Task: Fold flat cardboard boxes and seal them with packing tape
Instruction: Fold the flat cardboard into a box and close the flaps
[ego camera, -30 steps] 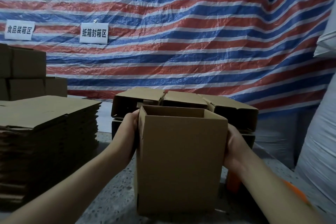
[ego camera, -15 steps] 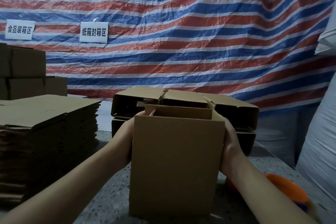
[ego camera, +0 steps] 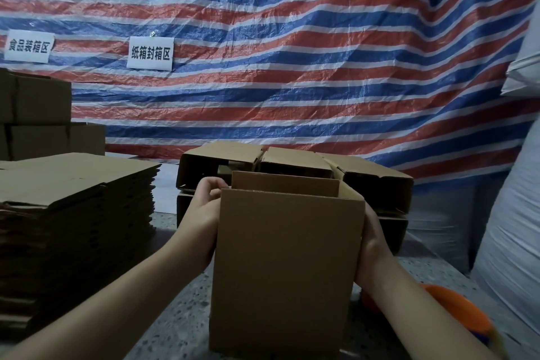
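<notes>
Both grips clamp the upright box (ego camera: 286, 272), left hand (ego camera: 201, 213), right hand (ego camera: 372, 245); better press flaps inward evenly, sides square.

Two bare forearms come in from the near edge, one from the left and one from the right. No sleeve shows on either; both are uncovered from the near edge up to the wrist. The left hand (ego camera: 204, 213) wears no glove, and no ring, watch or band shows on it or on its wrist. Its fingers (ego camera: 214, 184) are slim, with short nails. The right hand (ego camera: 372, 245) is likewise ungloved, its wrist without strap or bracelet; its fingers are hidden. Both arms are slender and smooth, with no marks, tattoos or plasters visible in the dim light.
</notes>
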The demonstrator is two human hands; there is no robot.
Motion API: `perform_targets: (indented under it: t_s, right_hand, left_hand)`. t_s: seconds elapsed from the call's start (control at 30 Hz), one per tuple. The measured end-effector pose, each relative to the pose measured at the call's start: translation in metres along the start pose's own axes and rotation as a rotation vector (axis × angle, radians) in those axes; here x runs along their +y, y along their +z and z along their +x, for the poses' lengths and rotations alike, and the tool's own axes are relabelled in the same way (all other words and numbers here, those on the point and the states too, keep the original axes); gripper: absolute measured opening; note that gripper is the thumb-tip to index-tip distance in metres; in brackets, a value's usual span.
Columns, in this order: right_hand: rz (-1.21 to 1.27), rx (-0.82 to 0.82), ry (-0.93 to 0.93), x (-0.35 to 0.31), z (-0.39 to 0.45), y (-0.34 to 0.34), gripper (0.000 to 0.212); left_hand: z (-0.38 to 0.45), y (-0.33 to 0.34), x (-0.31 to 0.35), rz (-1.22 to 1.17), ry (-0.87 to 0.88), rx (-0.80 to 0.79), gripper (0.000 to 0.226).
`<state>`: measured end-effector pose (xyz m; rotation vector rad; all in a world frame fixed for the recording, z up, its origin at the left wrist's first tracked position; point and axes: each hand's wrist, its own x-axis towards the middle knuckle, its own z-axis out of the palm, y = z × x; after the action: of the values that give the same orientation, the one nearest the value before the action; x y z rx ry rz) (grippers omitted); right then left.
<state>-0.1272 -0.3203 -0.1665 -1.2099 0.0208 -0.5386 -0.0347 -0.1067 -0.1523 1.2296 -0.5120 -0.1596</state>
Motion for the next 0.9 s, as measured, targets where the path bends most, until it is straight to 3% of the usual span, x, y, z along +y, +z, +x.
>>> perform_targets:
  t_s: [0.17, 0.37, 0.53, 0.63, 0.7, 0.77, 0.83, 0.9]
  right_hand:
    - [-0.011, -0.073, -0.053, 0.0, 0.001, -0.004, 0.043]
    - [-0.075, -0.106, 0.053, -0.006, -0.002, 0.0, 0.033]
    - [-0.249, -0.096, 0.118, -0.016, 0.001, -0.006, 0.043]
    - [-0.254, -0.076, 0.146, -0.021, -0.001, -0.004, 0.024]
    - [-0.235, -0.067, 0.154, -0.021, -0.001, -0.002, 0.023]
    - [-0.23, -0.066, 0.151, -0.021, -0.002, -0.001, 0.022]
    - [-0.235, -0.061, 0.152, -0.021, -0.002, 0.0, 0.019]
    - [-0.239, -0.049, 0.157, -0.021, -0.001, 0.0, 0.018]
  left_hand:
    - [-0.001, -0.003, 0.006, 0.152, 0.047, -0.078, 0.007]
    - [0.001, -0.007, 0.013, 0.217, -0.046, -0.18, 0.042]
    - [0.005, -0.016, 0.02, 0.292, -0.022, -0.293, 0.033]
    - [0.005, -0.015, 0.017, 0.367, 0.049, -0.283, 0.033]
    - [0.007, -0.015, 0.017, 0.394, 0.067, -0.284, 0.032]
    - [0.011, -0.021, 0.018, 0.352, -0.024, -0.336, 0.052]
    - [0.019, -0.031, 0.018, 0.28, -0.12, -0.471, 0.087]
    - [0.025, -0.042, 0.015, 0.288, -0.107, -0.611, 0.109]
